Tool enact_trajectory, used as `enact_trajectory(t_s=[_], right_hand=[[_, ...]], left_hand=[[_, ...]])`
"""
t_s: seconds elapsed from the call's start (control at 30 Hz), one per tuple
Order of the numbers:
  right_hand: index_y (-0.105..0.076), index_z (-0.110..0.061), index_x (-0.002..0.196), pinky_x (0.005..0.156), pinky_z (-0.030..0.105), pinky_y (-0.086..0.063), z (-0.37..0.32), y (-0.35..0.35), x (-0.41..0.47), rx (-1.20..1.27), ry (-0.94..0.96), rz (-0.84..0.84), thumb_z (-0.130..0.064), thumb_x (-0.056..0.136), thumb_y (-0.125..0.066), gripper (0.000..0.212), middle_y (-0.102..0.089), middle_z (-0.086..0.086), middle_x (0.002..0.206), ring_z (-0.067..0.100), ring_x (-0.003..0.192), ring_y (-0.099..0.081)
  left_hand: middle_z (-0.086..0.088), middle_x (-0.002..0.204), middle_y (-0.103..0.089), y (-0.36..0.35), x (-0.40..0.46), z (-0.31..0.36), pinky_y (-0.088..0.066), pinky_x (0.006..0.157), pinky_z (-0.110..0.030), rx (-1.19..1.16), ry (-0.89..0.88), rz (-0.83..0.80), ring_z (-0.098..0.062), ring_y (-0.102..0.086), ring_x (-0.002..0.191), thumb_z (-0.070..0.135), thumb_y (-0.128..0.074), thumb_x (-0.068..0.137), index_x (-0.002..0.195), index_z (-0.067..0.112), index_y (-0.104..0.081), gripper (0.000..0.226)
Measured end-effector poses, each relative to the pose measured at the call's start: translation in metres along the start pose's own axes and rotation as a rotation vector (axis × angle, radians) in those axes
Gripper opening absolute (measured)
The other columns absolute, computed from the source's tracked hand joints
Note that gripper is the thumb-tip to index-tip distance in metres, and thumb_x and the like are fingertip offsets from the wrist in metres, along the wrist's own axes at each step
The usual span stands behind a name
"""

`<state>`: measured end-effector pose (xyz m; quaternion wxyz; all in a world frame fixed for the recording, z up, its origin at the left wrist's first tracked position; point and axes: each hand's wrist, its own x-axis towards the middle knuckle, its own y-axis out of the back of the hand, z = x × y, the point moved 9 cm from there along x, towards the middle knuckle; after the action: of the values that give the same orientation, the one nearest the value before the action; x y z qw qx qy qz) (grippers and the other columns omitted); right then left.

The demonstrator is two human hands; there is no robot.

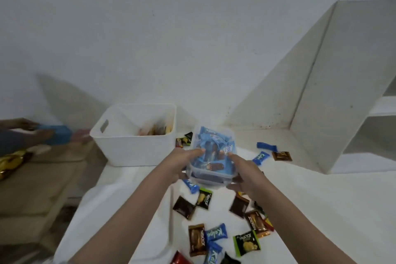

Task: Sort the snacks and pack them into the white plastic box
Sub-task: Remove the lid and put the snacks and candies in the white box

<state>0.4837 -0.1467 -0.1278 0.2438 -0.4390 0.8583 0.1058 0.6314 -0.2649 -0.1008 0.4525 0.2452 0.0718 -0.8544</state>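
Left hand and right hand grip a small clear plastic container from either side, thumbs curled over its near rim and fingers beneath; it appears lifted off the bench, though the blur leaves that uncertain. The container is heaped above its rim with blue-wrapped snacks.

Step in hand, as judged: carry this sorted batch to the white plastic box, which stands just to the left and behind, open-topped, with a few orange-toned snacks in its far right corner. Recommendation: keep the container level, since the heap overtops the rim and could shed; lift above the box's near wall before crossing it.

Clearances: the box sits near the bench's left edge, beyond which lies a lower wooden surface, so drift left is to be avoided. A white shelf unit closes off the right rear. Loose wrapped snacks, blue, brown and green, litter the near bench. Another person's hand holding something blue is at far left, close to the box.
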Motion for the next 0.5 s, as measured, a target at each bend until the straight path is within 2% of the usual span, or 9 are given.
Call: enact_trajectory(t_s=[0.1, 0.27, 0.4, 0.5], right_hand=[[-0.063, -0.006, 0.109, 0.064, 0.034, -0.058, -0.028, -0.067, 0.003, -0.051, 0.043, -0.083, -0.043, 0.091, -0.057, 0.042, -0.070, 0.013, 0.093, 0.027, 0.079, -0.068], [-0.062, -0.007, 0.111, 0.060, 0.031, -0.054, -0.081, -0.163, 0.008, -0.098, 0.101, -0.181, -0.039, 0.092, -0.056, 0.038, -0.068, 0.009, 0.089, 0.024, 0.072, -0.066], [-0.059, -0.007, 0.113, 0.059, 0.035, -0.056, -0.117, -0.223, 0.019, -0.095, 0.120, -0.208, -0.035, 0.092, -0.056, 0.035, -0.064, 0.013, 0.095, 0.028, 0.072, -0.064], [-0.059, -0.012, 0.101, 0.070, 0.041, -0.058, -0.145, -0.265, 0.041, -0.097, 0.146, -0.222, -0.030, 0.094, -0.051, 0.021, -0.063, 0.012, 0.089, 0.028, 0.069, -0.062]], left_hand=[[-0.012, 0.103, -0.068, 0.069, 0.000, 0.017, -0.053, 0.063, -0.032, -0.019, -0.039, 0.060, -0.026, -0.065, 0.082, 0.034, -0.074, 0.079, 0.107, 0.006, -0.065, 0.040], [-0.008, 0.084, -0.066, 0.166, -0.001, 0.057, -0.051, 0.050, -0.026, -0.076, -0.078, 0.153, -0.021, -0.063, 0.066, 0.028, -0.073, 0.080, 0.106, 0.006, -0.063, 0.035], [-0.007, 0.084, -0.066, 0.226, 0.005, 0.086, -0.054, 0.063, -0.033, -0.067, -0.121, 0.218, -0.022, -0.063, 0.068, 0.029, -0.075, 0.079, 0.092, 0.010, -0.062, 0.026], [-0.008, 0.089, -0.066, 0.267, 0.023, 0.113, -0.055, 0.070, -0.036, -0.044, -0.161, 0.258, -0.023, -0.064, 0.074, 0.030, -0.076, 0.077, 0.093, 0.009, -0.061, 0.031]])
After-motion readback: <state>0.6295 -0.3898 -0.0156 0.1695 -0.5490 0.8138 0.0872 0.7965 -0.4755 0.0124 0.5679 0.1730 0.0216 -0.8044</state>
